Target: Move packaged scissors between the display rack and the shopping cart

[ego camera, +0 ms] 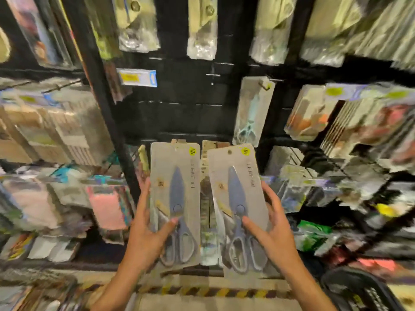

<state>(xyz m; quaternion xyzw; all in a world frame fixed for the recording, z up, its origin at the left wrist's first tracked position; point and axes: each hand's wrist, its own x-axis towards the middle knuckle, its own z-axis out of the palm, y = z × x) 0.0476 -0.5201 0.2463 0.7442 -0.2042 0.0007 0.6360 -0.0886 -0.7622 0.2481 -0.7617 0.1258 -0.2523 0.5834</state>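
Fingers of both my hands are curled round packs of scissors, one pack each, held up side by side before the rack (179, 117). From the head view, my left hand (147, 234) grips the left pack (175, 189) along its left edge, thumb lying across the front near the scissor pivot, the other fingers hidden behind the card. My right hand (272, 232) grips the right pack (238, 198) along its right edge, thumb across the front just below the pivot, fingertips wrapping the far side of the edge. Each pack is a pale card with grey-blue scissors, blades pointing up and away, handles near me, and a round yellow sticker at its top right corner. The left pack stands nearly upright; the right one tilts a little to the left at its top. They are just beside each other with a narrow gap between, through which other hanging goods show. Further off and to the right, one more pack (251, 111) hangs on a hook of the dark rack, holding something pale teal that is too blurred to name. Blurred packets crowd the rack on both sides. At the near right corner is the dark rim of the cart (350, 286).
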